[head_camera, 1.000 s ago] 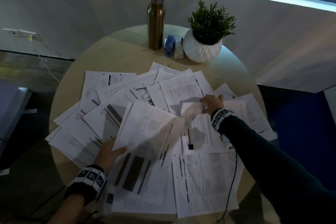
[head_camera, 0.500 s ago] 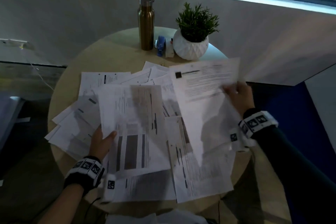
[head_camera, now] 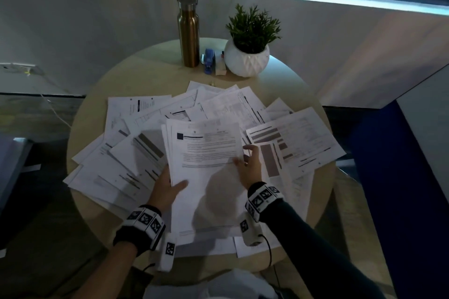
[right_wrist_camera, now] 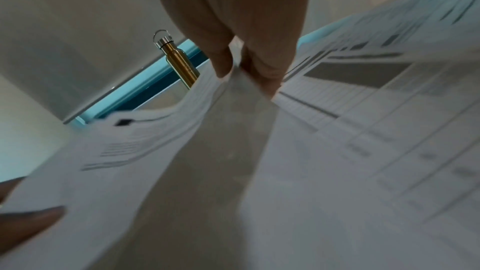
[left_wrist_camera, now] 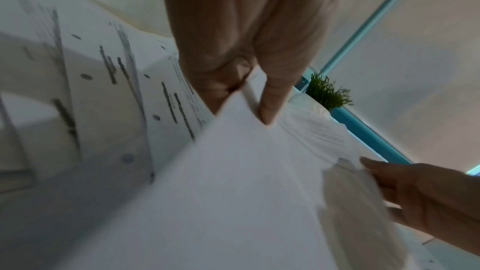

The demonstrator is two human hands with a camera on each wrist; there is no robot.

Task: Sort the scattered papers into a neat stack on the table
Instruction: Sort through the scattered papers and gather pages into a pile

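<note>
Printed white sheets (head_camera: 136,153) lie scattered over the round wooden table (head_camera: 150,75). My left hand (head_camera: 170,184) grips a small stack of papers (head_camera: 209,191) at its left edge, thumb on top; in the left wrist view the left hand (left_wrist_camera: 249,100) pinches that stack's edge (left_wrist_camera: 233,171). My right hand (head_camera: 244,157) pinches the right edge of the top sheet (head_camera: 206,145), which lies on the stack. In the right wrist view the right hand (right_wrist_camera: 239,75) holds that sheet (right_wrist_camera: 145,143) between thumb and fingers.
At the table's far edge stand a bronze metal bottle (head_camera: 188,31), a blue stapler (head_camera: 208,60) and a potted plant in a white pot (head_camera: 247,55). More sheets (head_camera: 298,138) fan out to the right. A blue panel (head_camera: 393,177) stands right of the table.
My right hand has carried the lifted sheet leftward and down onto the stack in my left hand. The left hand's stack has shifted right, toward the middle of the table.
</note>
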